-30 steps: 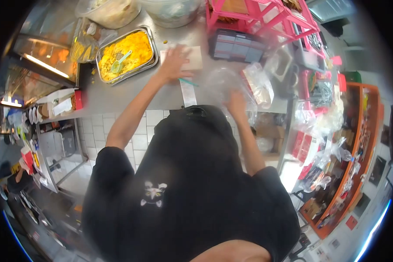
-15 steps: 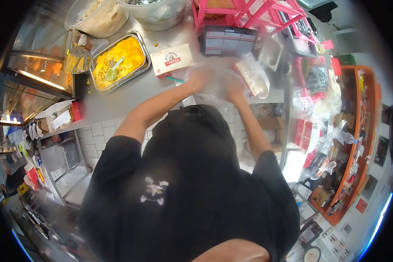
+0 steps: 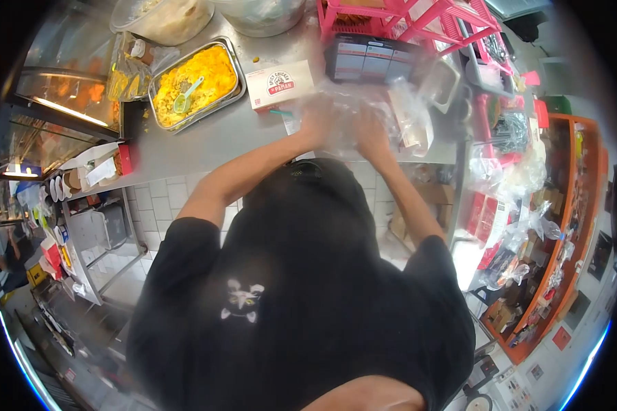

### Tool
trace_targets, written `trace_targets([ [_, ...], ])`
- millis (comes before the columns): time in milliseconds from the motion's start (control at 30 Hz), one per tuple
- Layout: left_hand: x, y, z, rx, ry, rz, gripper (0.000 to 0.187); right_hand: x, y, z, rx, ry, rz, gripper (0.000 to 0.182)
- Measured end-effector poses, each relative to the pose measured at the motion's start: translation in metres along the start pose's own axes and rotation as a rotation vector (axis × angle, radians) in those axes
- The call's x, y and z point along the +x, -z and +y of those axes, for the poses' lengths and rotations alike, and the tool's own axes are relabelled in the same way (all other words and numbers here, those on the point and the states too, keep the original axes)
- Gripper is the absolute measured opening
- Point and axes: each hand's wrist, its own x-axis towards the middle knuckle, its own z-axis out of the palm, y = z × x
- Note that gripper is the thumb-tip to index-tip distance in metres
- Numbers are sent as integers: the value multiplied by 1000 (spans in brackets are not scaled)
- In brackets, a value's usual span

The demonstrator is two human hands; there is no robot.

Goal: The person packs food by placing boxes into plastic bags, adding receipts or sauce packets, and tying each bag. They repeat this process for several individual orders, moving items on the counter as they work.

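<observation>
Over the front edge of the steel counter [image 3: 185, 154], my left hand [image 3: 318, 120] and my right hand [image 3: 371, 131] are close together, with a clear plastic bag [image 3: 345, 123] stretched between them. Both hands look closed on the bag, though blur softens their fingers. Just left of my left hand lies a white and red "Spicy Chicken" carton [image 3: 279, 84]. Beside my right hand stands a pale carton in clear plastic [image 3: 413, 123]. A dark calendar-like panel [image 3: 371, 60] sits behind the bag.
To the left, a metal tray of yellow food [image 3: 197, 81] holds a light green spoon [image 3: 187, 96]. Large plastic tubs [image 3: 171, 27] and pink racks [image 3: 384, 24] line the back. A heated display case [image 3: 68, 103] stands left. Orange shelving [image 3: 562, 205] and bagged goods are at right.
The view has shifted slightly, so the counter items sit further right. My hands stay together at the plastic bag, and the bag's shape has changed a little between them.
</observation>
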Motion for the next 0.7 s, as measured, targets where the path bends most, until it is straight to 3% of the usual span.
trace_targets([
  [100,1,-8,1,-113,16,120,104,-15,-22,-6,134,331,57,36],
  [167,10,-22,-2,-109,-55,233,110,-30,-28,2,117,307,-22,41],
  [233,-4,-19,-11,-12,-137,187,112,-35,-30,14,102,282,-96,47],
  [300,-13,-18,-14,73,-207,133,114,-37,-20,23,417,-32,-209,71],
  [333,-11,-22,-16,14,-170,151,114,-36,-18,20,424,-32,-212,71],
  [400,-10,-23,-12,-45,-139,167,114,-32,-14,15,365,41,-242,93],
  [433,-6,-22,-4,-86,-86,272,83,-29,-27,17,284,284,45,85],
  [467,-2,-19,0,-126,-25,381,54,-24,-33,20,283,292,44,85],
  [500,9,-24,-4,-131,-14,378,54,-22,-37,21,343,345,-11,82],
  [567,32,-34,-21,-60,-235,-4,78,-20,-41,25,412,408,-75,79],
  [600,21,-21,-28,-70,-227,-11,78,-18,-37,30,541,176,-66,73],
  [633,9,-5,-47,-355,-327,-2,72,-15,-34,35,657,-57,-58,68],
  [667,-6,14,-65,-645,-420,13,65,-10,-25,37,658,-43,-72,68],
  [700,-18,27,-82,-724,-317,37,67,-5,-14,36,659,-46,-222,66],
])
